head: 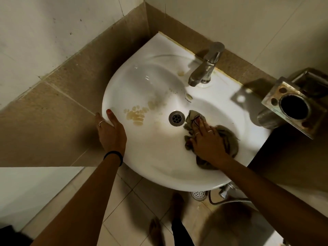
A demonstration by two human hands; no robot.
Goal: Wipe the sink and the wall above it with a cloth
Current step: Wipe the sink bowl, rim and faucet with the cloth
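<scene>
A white corner sink (pixel 145 82) fills the middle of the view, with brown stains (pixel 136 114) on the left slope of its bowl and a metal drain (pixel 176 118) at the bottom. My right hand (pixel 205 139) presses flat on a crumpled grey-green cloth (pixel 229 139) inside the bowl, just right of the drain. Over the sink's left rim my left hand (pixel 111 128) rests, thumb on top and fingers outside the edge. The wall (pixel 230 16) above the sink has a tan tile band below pale tiles.
A metal tap (pixel 205 66) stands on the back rim. At the right a rusty metal toothbrush holder (pixel 292 105) juts from the wall over the sink's edge. Below the sink are a hose, a valve (pixel 225 190) and tiled floor with my feet.
</scene>
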